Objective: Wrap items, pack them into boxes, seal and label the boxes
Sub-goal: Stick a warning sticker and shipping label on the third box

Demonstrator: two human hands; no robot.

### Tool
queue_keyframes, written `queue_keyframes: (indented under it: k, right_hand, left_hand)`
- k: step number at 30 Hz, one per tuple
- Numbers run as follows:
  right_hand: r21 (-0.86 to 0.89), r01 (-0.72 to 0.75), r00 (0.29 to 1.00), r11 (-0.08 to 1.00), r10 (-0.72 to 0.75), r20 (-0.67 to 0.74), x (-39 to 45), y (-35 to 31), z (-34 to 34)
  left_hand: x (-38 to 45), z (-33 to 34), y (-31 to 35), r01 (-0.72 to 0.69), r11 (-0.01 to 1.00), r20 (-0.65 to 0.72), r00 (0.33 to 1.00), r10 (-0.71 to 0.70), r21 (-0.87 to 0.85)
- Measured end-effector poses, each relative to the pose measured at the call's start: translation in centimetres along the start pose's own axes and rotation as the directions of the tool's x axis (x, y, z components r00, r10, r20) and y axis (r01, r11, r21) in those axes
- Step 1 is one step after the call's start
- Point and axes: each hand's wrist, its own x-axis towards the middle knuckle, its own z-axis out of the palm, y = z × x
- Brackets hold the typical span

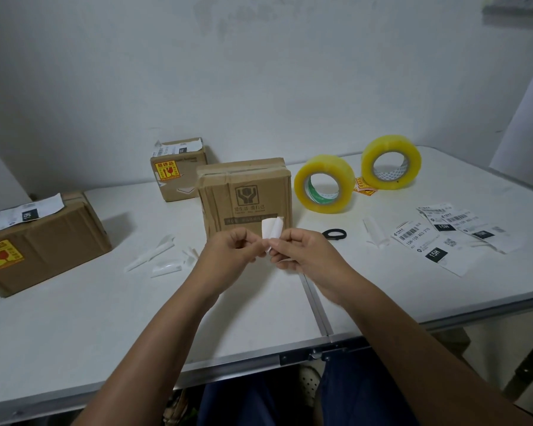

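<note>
— What have you got in your grip?

— A small white label (271, 230), curled at the top, blank side toward me. My left hand (233, 252) and right hand (302, 256) both pinch its lower edge between thumb and fingertips, held up just in front of the middle box (245, 195).

— Any print on that box?

— A dark logo of two hands cradling a parcel, with lines of characters under it too small to read. Brown tape runs across its top.

— And further out?

— Left box (43, 241): shipping label on top with "15H" in a black square, plus a yellow-and-red fragile sticker (broken-glass symbol) on its side. Back box (177, 172): same kind of sticker, torn label on top. To my right, two yellowish tape rolls (323, 184) standing on edge, a black scissors handle (334, 233) near my right hand, and loose shipping labels (443, 233) with barcodes, reading "15H" and "15H-159-A03-210". White backing strips (154, 256) lie on the white table (105, 318) left of my hands.
</note>
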Motion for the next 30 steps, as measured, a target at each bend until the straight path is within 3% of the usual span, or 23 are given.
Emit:
queue_keyframes:
  k: [8,16,22,27,30]
  right_hand:
    - [-0.058,0.006,0.999,0.998,-0.003,0.049,0.1,0.1,-0.5]
    - [-0.157,-0.022,0.990,0.987,0.042,0.131,-0.2,-0.2,-1.3]
    - [-0.234,-0.036,0.972,0.972,0.088,0.216,-0.2,-0.5,-2.0]
    - [-0.217,-0.023,0.978,0.976,0.067,0.196,-0.1,0.0,-1.7]
    - [-0.222,-0.016,0.983,0.975,0.055,0.175,-0.1,0.1,-1.4]
  left_hand:
    - [0.3,-1.1,0.3,0.025,1.000,0.114,0.993,-0.026,0.006]
    - [0.8,-2.4,0.7,0.013,0.991,0.226,0.973,-0.043,0.135]
    - [1.3,-3.4,0.4,0.029,0.990,0.312,0.947,-0.071,0.134]
    - [0.6,-3.2,0.4,0.064,0.997,0.362,0.929,-0.072,0.035]
    - [0.6,-2.5,0.4,0.075,0.996,0.306,0.948,-0.085,0.044]
